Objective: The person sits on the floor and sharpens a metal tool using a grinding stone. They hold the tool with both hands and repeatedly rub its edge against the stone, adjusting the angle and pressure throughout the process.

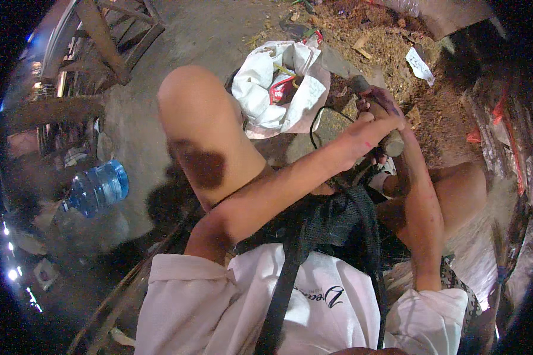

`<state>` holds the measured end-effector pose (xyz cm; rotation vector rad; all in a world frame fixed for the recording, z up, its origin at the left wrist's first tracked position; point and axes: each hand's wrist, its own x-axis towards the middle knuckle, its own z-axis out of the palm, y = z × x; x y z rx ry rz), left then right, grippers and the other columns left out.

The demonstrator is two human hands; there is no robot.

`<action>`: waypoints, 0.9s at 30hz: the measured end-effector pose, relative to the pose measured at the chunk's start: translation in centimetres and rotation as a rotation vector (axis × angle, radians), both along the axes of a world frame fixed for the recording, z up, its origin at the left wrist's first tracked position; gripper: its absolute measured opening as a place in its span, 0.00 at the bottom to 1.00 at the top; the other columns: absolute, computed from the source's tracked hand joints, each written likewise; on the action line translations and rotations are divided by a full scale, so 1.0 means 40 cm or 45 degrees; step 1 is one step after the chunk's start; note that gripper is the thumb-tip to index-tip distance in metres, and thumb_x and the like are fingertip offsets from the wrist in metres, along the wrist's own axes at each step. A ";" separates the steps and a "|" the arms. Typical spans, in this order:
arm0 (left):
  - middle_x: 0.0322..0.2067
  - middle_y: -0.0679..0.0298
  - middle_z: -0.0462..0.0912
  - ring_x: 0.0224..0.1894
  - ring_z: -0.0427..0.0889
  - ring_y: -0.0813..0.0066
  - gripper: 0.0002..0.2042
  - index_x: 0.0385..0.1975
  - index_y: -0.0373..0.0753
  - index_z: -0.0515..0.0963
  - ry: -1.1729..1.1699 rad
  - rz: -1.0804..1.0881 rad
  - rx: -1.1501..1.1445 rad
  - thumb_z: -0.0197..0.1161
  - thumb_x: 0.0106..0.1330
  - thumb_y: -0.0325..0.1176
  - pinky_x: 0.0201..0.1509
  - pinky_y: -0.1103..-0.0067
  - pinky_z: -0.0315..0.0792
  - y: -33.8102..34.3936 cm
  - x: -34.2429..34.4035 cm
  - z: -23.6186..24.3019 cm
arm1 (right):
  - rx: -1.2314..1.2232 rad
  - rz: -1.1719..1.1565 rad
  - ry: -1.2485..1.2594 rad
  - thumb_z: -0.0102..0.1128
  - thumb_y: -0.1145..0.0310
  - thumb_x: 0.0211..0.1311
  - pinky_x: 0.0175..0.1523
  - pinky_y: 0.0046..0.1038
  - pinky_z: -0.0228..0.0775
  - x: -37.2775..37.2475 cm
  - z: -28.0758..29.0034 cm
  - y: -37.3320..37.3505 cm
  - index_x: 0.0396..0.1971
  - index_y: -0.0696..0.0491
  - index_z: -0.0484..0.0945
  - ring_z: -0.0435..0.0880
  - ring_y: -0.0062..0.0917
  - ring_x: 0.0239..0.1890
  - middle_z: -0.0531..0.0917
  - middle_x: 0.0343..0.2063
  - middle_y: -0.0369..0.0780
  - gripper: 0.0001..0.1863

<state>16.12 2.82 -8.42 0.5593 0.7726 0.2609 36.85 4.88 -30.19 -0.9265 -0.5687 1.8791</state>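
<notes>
Here, a short cylindrical wooden piece [376,115], grey-brown and rounded at its far end, is held at about two o'clock in the view, above the ground between the raised knees. It is gripped by both hands together: the left hand [370,127] is wrapped across its middle, fingers closed over the top, while the right hand [388,103] is clenched around it from the far side, the two hands touching one another. Just beside the piece, toward eleven o'clock from it, a crumpled white plastic bag [281,89] is seen lying open on the ground, with a red packet [280,90] inside it. A thin black cord [320,118] is looped on the ground between the bag and the hands. Beyond the hands, at twelve to one o'clock, the ground is covered with sawdust and wood chips [379,35], and a scrap of white paper [419,64] lies on it. Well apart, at nine o'clock, a large blue water bottle [98,188] is seen lying on its side on the concrete floor [207,29]. At eleven o'clock a wooden frame [109,38] is visible.
</notes>
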 end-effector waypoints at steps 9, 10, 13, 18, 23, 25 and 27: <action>0.46 0.61 0.77 0.42 0.78 0.73 0.33 0.52 0.36 0.69 -0.056 -0.192 0.312 0.67 0.55 0.56 0.35 0.78 0.76 -0.127 -0.069 0.003 | 0.056 0.053 -0.784 0.49 0.57 0.69 0.55 0.31 0.70 -0.117 0.292 -0.178 0.55 0.54 0.70 0.76 0.27 0.48 0.77 0.46 0.39 0.21; 0.44 0.60 0.78 0.40 0.79 0.73 0.32 0.51 0.37 0.70 -0.026 -0.173 0.332 0.67 0.55 0.56 0.34 0.79 0.76 -0.141 -0.072 -0.005 | 0.035 0.044 -0.775 0.50 0.57 0.69 0.53 0.30 0.71 -0.121 0.294 -0.186 0.55 0.54 0.70 0.76 0.27 0.47 0.77 0.45 0.38 0.21; 0.37 0.60 0.82 0.33 0.82 0.73 0.31 0.47 0.37 0.73 0.008 -0.203 0.332 0.64 0.56 0.59 0.30 0.80 0.75 -0.162 -0.069 0.032 | -0.025 -0.005 -0.763 0.50 0.56 0.68 0.51 0.30 0.72 -0.118 0.297 -0.216 0.54 0.53 0.71 0.77 0.26 0.45 0.77 0.43 0.38 0.21; 0.21 0.62 0.82 0.17 0.80 0.72 0.34 0.41 0.39 0.76 0.035 -0.270 0.104 0.54 0.57 0.69 0.23 0.82 0.72 -0.147 -0.063 0.001 | -0.151 -0.022 -0.615 0.49 0.54 0.67 0.48 0.31 0.73 -0.124 0.233 -0.195 0.53 0.53 0.72 0.78 0.27 0.42 0.79 0.42 0.38 0.22; 0.22 0.60 0.83 0.20 0.81 0.73 0.34 0.40 0.41 0.76 0.070 -0.312 0.066 0.50 0.57 0.71 0.26 0.80 0.73 -0.126 -0.045 -0.041 | -0.287 -0.053 -0.521 0.48 0.53 0.67 0.46 0.32 0.74 -0.122 0.189 -0.181 0.52 0.54 0.73 0.79 0.27 0.40 0.80 0.41 0.38 0.23; 0.22 0.60 0.83 0.21 0.81 0.73 0.34 0.40 0.41 0.75 0.085 -0.314 0.091 0.50 0.57 0.70 0.28 0.79 0.74 -0.123 -0.039 -0.055 | -0.212 -0.034 -0.532 0.48 0.52 0.66 0.45 0.32 0.74 -0.127 0.177 -0.174 0.52 0.54 0.74 0.80 0.28 0.39 0.81 0.41 0.38 0.23; 0.22 0.61 0.83 0.21 0.81 0.74 0.32 0.37 0.41 0.76 0.091 -0.309 0.087 0.49 0.58 0.70 0.26 0.80 0.72 -0.122 -0.039 -0.041 | -0.037 0.014 -0.589 0.46 0.50 0.66 0.46 0.32 0.74 -0.114 0.158 -0.186 0.52 0.53 0.74 0.80 0.27 0.39 0.81 0.41 0.39 0.25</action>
